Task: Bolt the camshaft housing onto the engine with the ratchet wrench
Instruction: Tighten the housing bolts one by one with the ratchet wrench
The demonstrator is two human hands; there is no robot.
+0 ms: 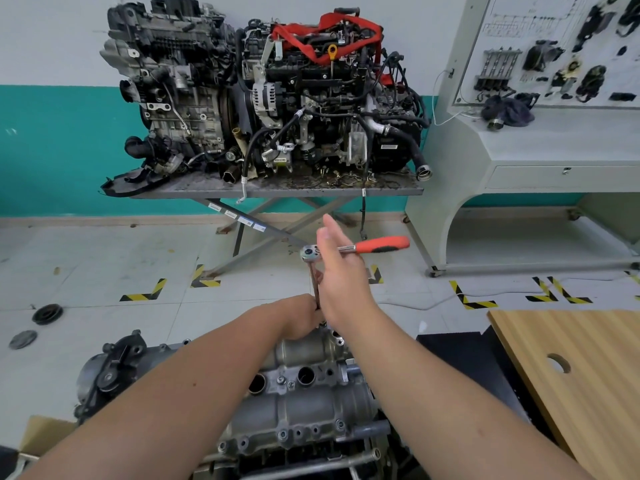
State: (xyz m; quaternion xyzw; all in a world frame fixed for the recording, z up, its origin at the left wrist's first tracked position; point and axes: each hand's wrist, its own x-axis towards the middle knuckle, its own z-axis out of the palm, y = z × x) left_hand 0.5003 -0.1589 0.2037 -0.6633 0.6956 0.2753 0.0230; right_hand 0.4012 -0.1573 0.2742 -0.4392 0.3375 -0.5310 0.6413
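The grey camshaft housing (pixel 304 407) lies on top of the engine (pixel 114 372) in the lower middle of the head view. A ratchet wrench (pixel 381 244) with an orange handle stands on a long extension bar (pixel 314 284) that runs down to the far end of the housing. My left hand (pixel 301 318) grips the bottom of the extension bar at the housing. My right hand (pixel 341 275) has straight fingers that lie flat against the wrench shaft between head and handle. The bolt under the socket is hidden by my left hand.
Two other engines (pixel 263 98) sit on a scissor lift table (pixel 277 190) against the far wall. A grey training bench (pixel 540 150) stands at the right, a wooden board (pixel 585 375) with a hole at the near right. Two round parts (pixel 46 313) lie on the floor at the left.
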